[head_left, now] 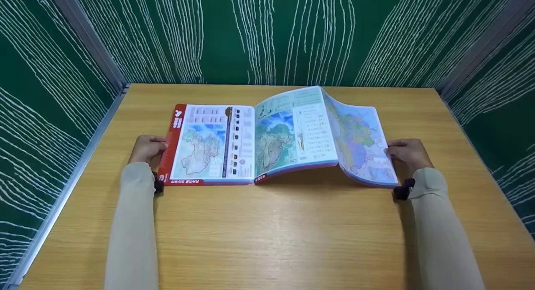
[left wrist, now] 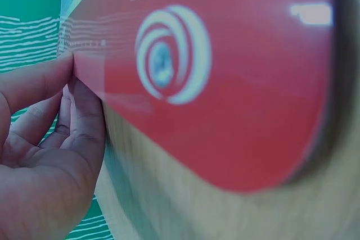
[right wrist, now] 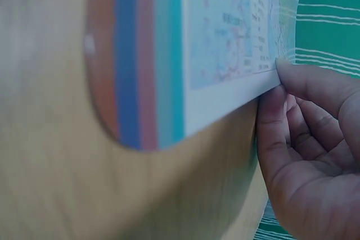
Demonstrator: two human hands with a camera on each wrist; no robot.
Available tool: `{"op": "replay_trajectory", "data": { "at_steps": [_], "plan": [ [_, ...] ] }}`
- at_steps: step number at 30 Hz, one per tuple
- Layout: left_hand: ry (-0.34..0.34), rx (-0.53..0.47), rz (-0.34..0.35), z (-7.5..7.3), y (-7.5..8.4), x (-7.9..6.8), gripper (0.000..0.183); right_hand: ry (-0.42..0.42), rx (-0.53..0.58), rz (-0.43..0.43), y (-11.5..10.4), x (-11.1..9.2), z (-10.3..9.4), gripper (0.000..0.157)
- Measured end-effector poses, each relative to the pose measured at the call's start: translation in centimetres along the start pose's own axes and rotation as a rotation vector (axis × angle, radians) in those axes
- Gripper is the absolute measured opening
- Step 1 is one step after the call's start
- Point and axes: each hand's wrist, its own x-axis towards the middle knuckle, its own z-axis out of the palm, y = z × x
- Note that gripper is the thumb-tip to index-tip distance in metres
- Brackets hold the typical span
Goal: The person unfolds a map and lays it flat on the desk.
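A folding map (head_left: 203, 150) lies part-opened across the table, its left panel bordered in red and its middle fold raised in a ridge off the tabletop. At its left edge my left hand (head_left: 146, 149) pinches the red border (left wrist: 236, 133) between thumb and fingers. My right hand (head_left: 410, 153) pinches the far right edge of the map's right panel (head_left: 361, 143), thumb on top and fingers beneath. In the right wrist view, coloured stripes (right wrist: 146, 60) run along that panel's near border. The underside of the map is mostly hidden.
The wooden table (head_left: 276, 235) extends in front of the map and to both sides. Green walls with white lines (head_left: 284, 39) enclose it at the back, left and right. Metal frame posts (head_left: 90, 35) stand at the back corners.
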Motion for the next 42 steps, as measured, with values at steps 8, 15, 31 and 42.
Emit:
{"op": "replay_trajectory", "data": {
  "at_steps": [8,15,31,42],
  "plan": [
    [0.009,-0.01,-0.033,-0.3,0.2,-0.3,0.057,0.021,-0.038,0.085,0.4,0.4,-0.6,0.048],
    [0.026,-0.013,-0.055,-0.9,-0.1,-0.2,0.058,0.017,-0.054,0.116,0.7,0.4,-1.0,0.05],
    [0.037,0.068,0.033,-1.5,-0.4,0.3,0.053,0.021,-0.101,0.053,1.0,0.4,-1.7,0.045],
    [0.063,0.07,0.003,-1.7,-0.7,0.3,0.054,0.021,-0.028,0.12,1.1,0.7,-2.0,0.051]
  ]
}}
